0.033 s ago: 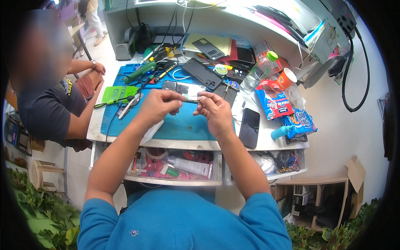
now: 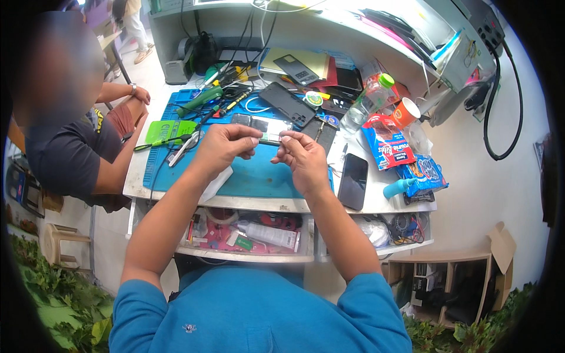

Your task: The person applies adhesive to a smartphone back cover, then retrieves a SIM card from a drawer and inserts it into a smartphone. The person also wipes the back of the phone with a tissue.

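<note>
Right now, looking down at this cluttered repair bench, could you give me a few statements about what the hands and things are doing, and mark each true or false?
1. Both hands pinch a thin strip between them above the blue mat. True: the left hand and right hand hold the thin strip over the blue mat.
2. The black phone lies left of the mat. False: the black phone lies right of it.
3. The clear bottle has a green cap. True: see the clear bottle.
4. The drawer under the bench is shut. False: the drawer stands open, with tubes and packets showing.
</note>
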A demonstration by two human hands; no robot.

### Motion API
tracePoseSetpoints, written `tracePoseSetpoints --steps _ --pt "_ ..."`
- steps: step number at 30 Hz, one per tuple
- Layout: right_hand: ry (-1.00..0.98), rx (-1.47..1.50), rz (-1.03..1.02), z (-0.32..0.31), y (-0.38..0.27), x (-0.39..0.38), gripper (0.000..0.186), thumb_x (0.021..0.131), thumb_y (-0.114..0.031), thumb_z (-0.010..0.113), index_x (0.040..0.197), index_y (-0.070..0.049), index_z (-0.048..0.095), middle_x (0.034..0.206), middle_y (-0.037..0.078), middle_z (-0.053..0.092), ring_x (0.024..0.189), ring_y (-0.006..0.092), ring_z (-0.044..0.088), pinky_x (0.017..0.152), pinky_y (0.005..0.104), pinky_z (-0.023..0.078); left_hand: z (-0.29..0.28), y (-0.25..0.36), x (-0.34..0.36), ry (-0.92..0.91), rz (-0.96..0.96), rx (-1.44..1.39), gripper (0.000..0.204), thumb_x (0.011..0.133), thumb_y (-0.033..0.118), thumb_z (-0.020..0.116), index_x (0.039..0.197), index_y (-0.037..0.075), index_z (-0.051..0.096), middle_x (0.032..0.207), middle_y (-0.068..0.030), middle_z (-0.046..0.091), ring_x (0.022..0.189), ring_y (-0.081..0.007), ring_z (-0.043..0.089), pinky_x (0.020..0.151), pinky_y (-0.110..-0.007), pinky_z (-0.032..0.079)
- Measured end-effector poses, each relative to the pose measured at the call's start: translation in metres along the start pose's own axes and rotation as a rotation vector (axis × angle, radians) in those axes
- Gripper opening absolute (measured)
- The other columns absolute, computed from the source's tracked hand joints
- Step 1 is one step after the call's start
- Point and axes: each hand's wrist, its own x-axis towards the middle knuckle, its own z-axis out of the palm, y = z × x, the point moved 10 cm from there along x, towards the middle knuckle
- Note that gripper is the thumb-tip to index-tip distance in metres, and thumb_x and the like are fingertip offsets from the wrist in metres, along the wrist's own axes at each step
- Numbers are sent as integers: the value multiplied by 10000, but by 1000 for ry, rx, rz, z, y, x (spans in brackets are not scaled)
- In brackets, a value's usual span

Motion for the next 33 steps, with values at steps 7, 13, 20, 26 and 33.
tracePoseSetpoints --steps 7,13,20,26,33 --pt "-4 -118 6 15 16 -8 181 1014 -85 720 1128 50 680 984 129 729 848 189 744 783 386 679 -7 -23 -5 22 -26 -226 282 967 114 779 1202 -32 721 990 -89 757 861 -164 739 795 -312 618" --pt "10 -192 69 10 23 -7 220 1003 -90 739 1125 80 672 985 140 738 799 219 771 733 357 678 -7 -36 -8 34 -80 -184 324 958 139 795 1228 -35 752 987 -86 770 834 -142 731 805 -282 611" --pt "-34 -266 167 7 33 -2 263 1005 -112 742 1131 108 671 959 149 744 764 212 762 670 323 661 -9 -47 -8 1 -131 -149 334 962 145 797 1230 -49 747 993 -94 780 831 -142 737 784 -265 603" --pt "-58 -292 194 5 41 1 241 1001 -99 742 1127 97 683 973 154 749 789 215 765 679 327 662 -14 -55 -6 -21 -124 -76 330 956 133 804 1221 -56 750 994 -99 786 839 -128 732 777 -263 598" --pt "-33 -332 223 5 41 0 240 1006 -87 728 1139 108 683 982 159 752 802 216 767 693 323 658 -16 -58 -3 -40 -168 -45 316 959 111 795 1217 -65 749 977 -107 786 836 -129 736 771 -260 602"
